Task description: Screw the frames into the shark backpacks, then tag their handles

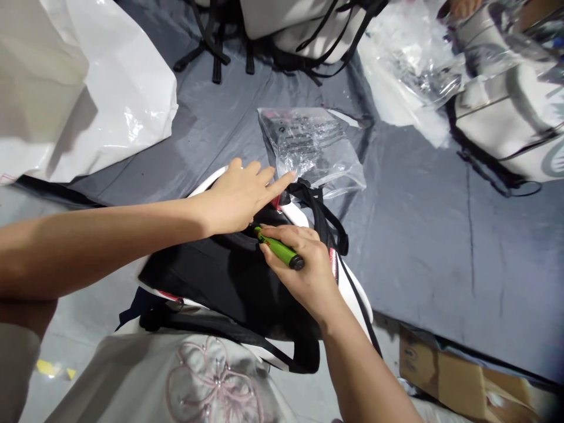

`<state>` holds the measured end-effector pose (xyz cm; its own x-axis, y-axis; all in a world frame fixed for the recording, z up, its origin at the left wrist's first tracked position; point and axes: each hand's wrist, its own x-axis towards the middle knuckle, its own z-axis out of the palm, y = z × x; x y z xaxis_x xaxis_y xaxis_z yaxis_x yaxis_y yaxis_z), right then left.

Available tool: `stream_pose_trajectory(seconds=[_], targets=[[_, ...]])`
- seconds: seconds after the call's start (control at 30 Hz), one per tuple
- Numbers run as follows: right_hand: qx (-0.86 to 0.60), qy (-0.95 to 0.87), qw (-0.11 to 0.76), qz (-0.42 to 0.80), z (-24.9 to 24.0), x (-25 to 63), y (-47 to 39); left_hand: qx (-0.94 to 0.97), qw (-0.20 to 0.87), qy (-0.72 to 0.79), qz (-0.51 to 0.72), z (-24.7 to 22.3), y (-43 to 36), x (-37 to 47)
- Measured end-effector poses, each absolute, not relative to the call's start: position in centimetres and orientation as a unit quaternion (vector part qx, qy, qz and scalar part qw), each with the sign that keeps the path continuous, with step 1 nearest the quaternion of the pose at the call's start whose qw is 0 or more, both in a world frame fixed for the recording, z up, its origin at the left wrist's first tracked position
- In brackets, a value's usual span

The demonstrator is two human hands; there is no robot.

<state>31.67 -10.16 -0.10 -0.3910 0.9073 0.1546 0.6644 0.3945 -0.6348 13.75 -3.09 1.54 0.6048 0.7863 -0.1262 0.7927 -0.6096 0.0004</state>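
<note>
A black backpack [229,276] with white and red edging lies at the front edge of the grey-covered table, close to my body. My left hand [244,197] rests palm down on its upper part, fingers spread. In my right hand [304,258] is a green marker [282,251] with a black end, its tip pointing up and left to the black fabric beside my left palm. The marker's very tip is hidden near my left hand. Black straps [326,220] hang at the backpack's right side.
Beyond the backpack lies a clear plastic bag [312,147]. A large white plastic bag [118,94] is at left. Light backpacks [304,29] stand at the back, another [506,117] at right near plastic wrap [409,53] and a person's hand [465,8]. A cardboard box [458,376] is below.
</note>
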Motion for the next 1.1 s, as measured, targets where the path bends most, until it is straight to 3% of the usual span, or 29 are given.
stream_pose_trajectory(seconds=[0.5,1.1], targets=[[-0.491,-0.815,0.215,0.220,0.46,31.73,-10.12,0.898,0.021,0.437,-0.042,1.27,-3.06,13.75],[-0.503,-0.796,0.258,0.216,-0.27,31.30,-10.59,0.895,0.001,0.442,-0.064,1.51,-3.22,13.87]])
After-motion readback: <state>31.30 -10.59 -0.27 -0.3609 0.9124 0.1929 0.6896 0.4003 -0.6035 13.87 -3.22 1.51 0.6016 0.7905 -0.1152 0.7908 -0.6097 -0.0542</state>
